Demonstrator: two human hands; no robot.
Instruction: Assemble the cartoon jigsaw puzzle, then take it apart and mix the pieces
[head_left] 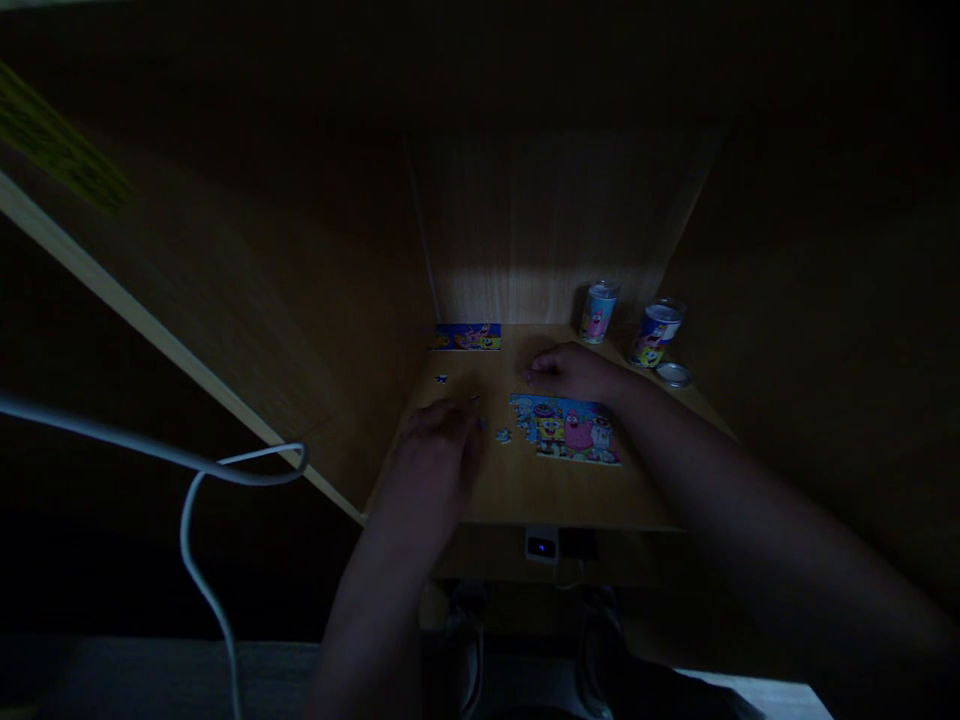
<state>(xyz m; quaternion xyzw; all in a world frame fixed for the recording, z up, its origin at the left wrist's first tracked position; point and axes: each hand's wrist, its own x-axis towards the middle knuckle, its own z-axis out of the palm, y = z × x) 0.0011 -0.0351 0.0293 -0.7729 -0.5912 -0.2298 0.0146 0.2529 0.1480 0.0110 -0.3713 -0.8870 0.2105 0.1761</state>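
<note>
A partly assembled cartoon jigsaw puzzle [577, 430] lies on the wooden surface, its left edge ragged. My right hand [566, 370] rests just beyond its upper edge, fingers curled in, with nothing visible in them. To the left, my left hand [439, 435] is low over the wood, palm down and fingers bent. A tiny pale spot shows at its thumb tip; whatever the fingers pinch is hidden in the dim light. Between that hand and the puzzle sits a loose puzzle piece [503, 436]. Another small piece [442, 379] lies farther back, and a dark piece [474, 398] is beyond the left fingertips.
A joined puzzle strip [469, 337] lies against the back panel. At the back right stand two cartoon-printed cans, one slim [598, 312] and one wider [656, 333], beside a round lid [673, 375]. Wooden walls enclose both sides. A white cable [202, 550] hangs at left.
</note>
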